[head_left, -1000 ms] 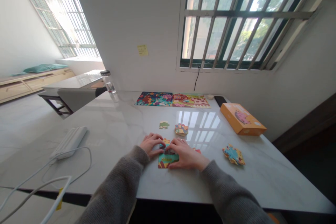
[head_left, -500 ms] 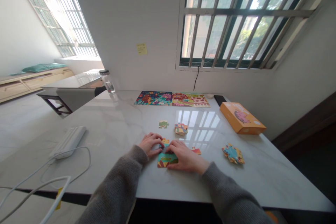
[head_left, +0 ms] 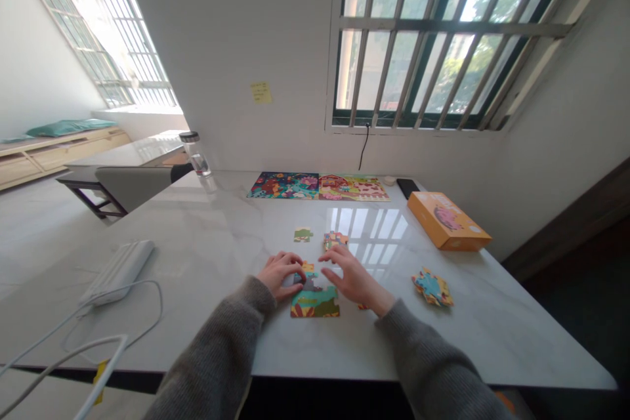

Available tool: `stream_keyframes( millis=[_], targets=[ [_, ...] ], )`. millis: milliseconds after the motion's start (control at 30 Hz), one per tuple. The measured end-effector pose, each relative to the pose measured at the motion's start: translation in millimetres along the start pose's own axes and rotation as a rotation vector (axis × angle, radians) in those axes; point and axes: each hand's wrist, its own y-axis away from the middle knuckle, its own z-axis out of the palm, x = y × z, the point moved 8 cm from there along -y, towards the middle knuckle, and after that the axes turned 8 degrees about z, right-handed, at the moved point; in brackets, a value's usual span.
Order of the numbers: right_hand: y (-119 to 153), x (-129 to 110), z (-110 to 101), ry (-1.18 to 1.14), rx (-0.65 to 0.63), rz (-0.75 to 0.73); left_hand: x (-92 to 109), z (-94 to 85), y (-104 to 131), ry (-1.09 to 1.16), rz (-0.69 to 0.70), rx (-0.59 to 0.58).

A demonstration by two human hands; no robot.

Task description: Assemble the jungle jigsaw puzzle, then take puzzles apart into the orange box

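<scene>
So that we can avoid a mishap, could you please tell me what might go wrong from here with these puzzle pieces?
The left hand, with its fingers at the joined pieces, could nudge them out of line. The right hand, open close to the small stack, might knock it askew. The loose piece, mostly hidden by the right wrist, may get dragged or overlooked.
</scene>
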Motion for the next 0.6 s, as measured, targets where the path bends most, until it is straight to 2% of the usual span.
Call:
stream_keyframes(
  millis=[100,200,333,467,600],
  targets=[
    [-9,32,-35,0.084,0.184,0.064,2,-0.7,1,0.018,0.000,-0.019],
    [-13,63,-48,0.142,0.193,0.117,5,-3.0,1,0.033,0.023,-0.014],
    [-17,84,-44,0.138,0.138,0.141,6,-6.6,1,0.044,0.039,0.015],
    [-20,86,-35,0.143,0.085,0.144,5,-6.9,0,0.037,0.035,0.025],
    [-22,88,-36,0.167,0.072,0.151,2,-7.0,0,0.036,0.033,0.053]
  ],
)
